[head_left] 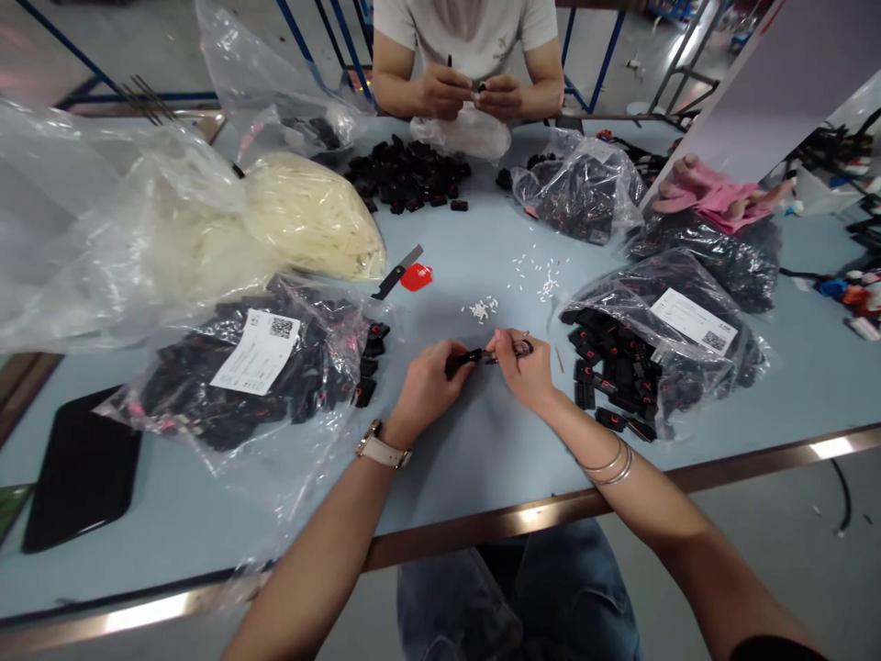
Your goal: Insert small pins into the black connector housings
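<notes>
your left hand (427, 381) pinches a small black part (462, 359) over the blue surface (482, 441), its grip pressed shut around it; your right hand (527, 367) grips small scissors (518, 349) meeting the part (bags of black pieces (275, 367) lie either side). a co-worker's hands (472, 94) work opposite.

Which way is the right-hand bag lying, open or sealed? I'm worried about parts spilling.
Open: black parts spill from the bag mouth onto the table beside the right hand.
</notes>
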Action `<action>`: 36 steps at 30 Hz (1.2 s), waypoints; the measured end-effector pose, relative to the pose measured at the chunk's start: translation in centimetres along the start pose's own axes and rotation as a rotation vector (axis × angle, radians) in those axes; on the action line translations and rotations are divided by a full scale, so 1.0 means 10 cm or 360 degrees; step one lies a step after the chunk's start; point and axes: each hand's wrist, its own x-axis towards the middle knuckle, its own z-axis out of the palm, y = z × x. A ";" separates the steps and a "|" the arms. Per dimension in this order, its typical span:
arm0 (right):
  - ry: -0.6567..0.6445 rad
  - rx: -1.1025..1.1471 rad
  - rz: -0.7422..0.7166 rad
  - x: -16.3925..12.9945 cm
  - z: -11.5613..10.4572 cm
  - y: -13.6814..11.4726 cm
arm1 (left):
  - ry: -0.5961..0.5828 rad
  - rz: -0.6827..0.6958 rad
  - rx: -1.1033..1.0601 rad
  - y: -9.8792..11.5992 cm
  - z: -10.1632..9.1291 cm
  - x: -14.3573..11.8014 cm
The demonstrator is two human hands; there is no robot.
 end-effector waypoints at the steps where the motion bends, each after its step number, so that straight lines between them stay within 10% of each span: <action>1: 0.0042 0.0067 0.0045 0.00 0.00 0.01 | 0.0002 0.0053 0.0013 0.01 0.00 -0.01; 6: 0.0103 0.0243 0.0168 -0.02 0.00 0.06 | -0.0027 0.0203 0.0261 0.00 -0.05 -0.01; 14: 0.0112 0.0181 0.0094 -0.03 -0.03 0.04 | 0.0564 -0.0527 0.0861 -0.28 -0.43 0.07; 25: 0.0133 -0.0494 -0.0391 0.07 -0.15 -0.02 | 0.0292 -0.0263 0.0891 -0.20 -0.36 0.05; 36: -0.0259 -0.1454 0.0611 0.34 -0.86 0.02 | -0.0158 0.0374 0.0671 -0.02 -0.13 -0.04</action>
